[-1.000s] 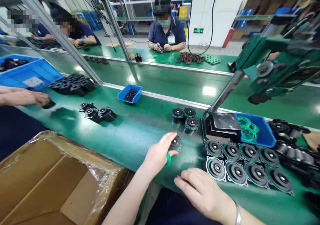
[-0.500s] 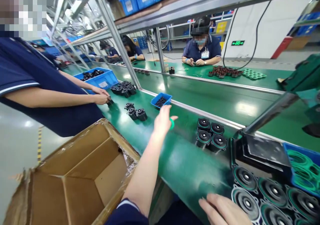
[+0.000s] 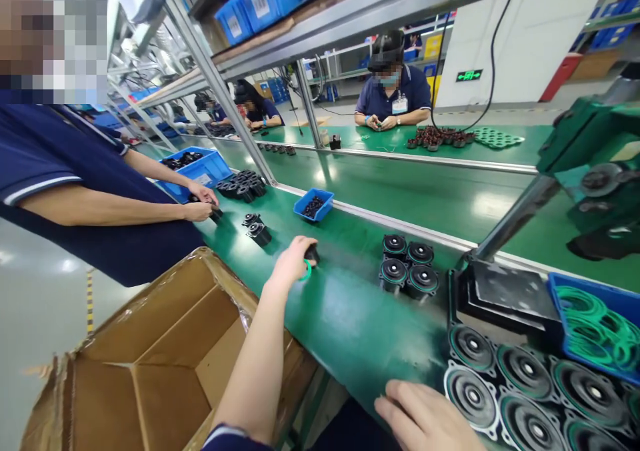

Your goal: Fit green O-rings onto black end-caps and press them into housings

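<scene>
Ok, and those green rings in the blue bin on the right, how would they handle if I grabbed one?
The green rings look thin and lie in uneven loops, so they're probably floppy and light. They overlap in the blue bin, so lifting one may drag others.

Bright, even indoor light, apparently overhead. White glare patch on green strip [image 3: 415,189] at 3 o'clock; milky sheen on bench [image 3: 345,317] at 6. Floor [image 3: 30,311] blown out in a spot at 9. Sign [image 3: 469,75] glows at 2. Soft shadow beside black parts [image 3: 529,369] at 4. Left hand [image 3: 291,262] slightly soft; held piece [image 3: 312,254] smeared, detail lost. Wide-angle stretch near edges: post [image 3: 213,77] leans at 11, machine [image 3: 593,171] warped at 3. Pixelated block at 10. Far background mushy.
</scene>
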Available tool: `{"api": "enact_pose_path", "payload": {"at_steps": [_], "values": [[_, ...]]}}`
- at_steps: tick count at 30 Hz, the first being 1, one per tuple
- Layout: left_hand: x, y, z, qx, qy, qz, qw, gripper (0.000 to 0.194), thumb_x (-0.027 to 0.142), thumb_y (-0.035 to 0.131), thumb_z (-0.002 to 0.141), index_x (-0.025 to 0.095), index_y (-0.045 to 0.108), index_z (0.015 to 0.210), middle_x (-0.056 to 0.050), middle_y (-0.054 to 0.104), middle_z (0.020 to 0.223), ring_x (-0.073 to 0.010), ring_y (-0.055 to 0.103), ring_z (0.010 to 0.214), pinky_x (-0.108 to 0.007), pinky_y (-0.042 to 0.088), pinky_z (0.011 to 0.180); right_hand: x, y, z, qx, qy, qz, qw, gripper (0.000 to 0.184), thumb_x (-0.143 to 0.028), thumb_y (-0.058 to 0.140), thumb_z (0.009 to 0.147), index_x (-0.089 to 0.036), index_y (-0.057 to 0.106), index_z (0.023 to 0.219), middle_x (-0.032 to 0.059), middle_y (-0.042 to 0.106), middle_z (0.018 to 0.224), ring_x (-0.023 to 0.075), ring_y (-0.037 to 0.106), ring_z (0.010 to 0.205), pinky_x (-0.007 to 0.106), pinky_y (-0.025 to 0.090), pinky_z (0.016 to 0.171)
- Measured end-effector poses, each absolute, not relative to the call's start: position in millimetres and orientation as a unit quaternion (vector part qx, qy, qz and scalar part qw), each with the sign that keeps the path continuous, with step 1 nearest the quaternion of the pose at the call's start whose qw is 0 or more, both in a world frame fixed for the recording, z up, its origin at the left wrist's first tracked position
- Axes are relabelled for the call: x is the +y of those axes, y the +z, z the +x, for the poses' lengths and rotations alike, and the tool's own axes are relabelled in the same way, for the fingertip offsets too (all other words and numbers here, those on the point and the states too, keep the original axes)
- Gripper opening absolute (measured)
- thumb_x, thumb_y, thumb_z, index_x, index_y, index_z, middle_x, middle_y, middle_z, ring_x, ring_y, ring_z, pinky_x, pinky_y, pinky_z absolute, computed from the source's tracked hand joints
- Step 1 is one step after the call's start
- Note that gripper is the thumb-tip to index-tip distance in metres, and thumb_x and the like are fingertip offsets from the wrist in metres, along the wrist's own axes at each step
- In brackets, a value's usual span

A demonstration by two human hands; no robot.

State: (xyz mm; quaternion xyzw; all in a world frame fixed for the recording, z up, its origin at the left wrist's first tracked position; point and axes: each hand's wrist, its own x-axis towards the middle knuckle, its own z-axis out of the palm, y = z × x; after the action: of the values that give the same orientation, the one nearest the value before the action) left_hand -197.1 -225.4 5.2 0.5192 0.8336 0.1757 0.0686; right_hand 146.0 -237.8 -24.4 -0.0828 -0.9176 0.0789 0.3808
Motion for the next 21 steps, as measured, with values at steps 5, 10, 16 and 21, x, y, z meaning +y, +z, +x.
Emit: {"api": "enact_pose_path", "payload": {"at_steps": [5,10,16,21], "values": [[-268.0,-15.0,-114.9,0.685,0.199,0.676,0.183,0.045,0.02,0.074,0.083,0.03,0.062,0.125,-0.007,0.041,0.152,-0.0238,0.063,0.12,-0.035,0.053,0.102,-241.0,-20.3,150.2,-0.936,0.128,-0.096,0.315,0.038,-0.012,0.028,0.102,-0.016,0.065,0.102,0.0076,0.07,0.09,0.0151,0.069,0.077,0.025,0.057,0.068],[-291.3,-29.6,-87.9,0.634,0.25,0.694,0.233,0.062,0.022,0.073,0.084,0.034,0.047,0.14,-0.007,0.046,0.147,-0.0235,0.062,0.119,-0.036,0.054,0.101,-244.6,-20.2,152.4,-0.944,0.155,-0.104,0.273,0.025,-0.011,0.039,0.099,-0.014,0.061,0.112,0.0106,0.067,0.098,0.0194,0.068,0.086,0.03,0.058,0.072],[-296.7,-45.0,-82.0,0.659,0.29,0.666,0.195,0.092,0.032,0.082,0.076,0.029,0.026,0.15,-0.011,0.056,0.136,-0.0276,0.062,0.12,-0.04,0.056,0.099,-245.8,-21.5,142.6,-0.913,0.265,-0.214,0.226,0.032,-0.016,0.045,0.099,-0.016,0.047,0.131,0.0128,0.058,0.116,0.0179,0.065,0.097,0.033,0.059,0.084],[-313.5,-53.5,-76.4,0.716,0.272,0.631,0.125,0.083,0.042,0.076,0.08,0.02,0.031,0.147,-0.016,0.061,0.124,-0.0297,0.071,0.101,-0.038,0.062,0.076,-250.6,-32.8,125.6,-0.886,0.329,-0.26,0.199,0.05,-0.021,0.046,0.099,-0.018,0.029,0.146,0.0149,0.053,0.131,0.0211,0.06,0.116,0.04,0.055,0.101]]}}
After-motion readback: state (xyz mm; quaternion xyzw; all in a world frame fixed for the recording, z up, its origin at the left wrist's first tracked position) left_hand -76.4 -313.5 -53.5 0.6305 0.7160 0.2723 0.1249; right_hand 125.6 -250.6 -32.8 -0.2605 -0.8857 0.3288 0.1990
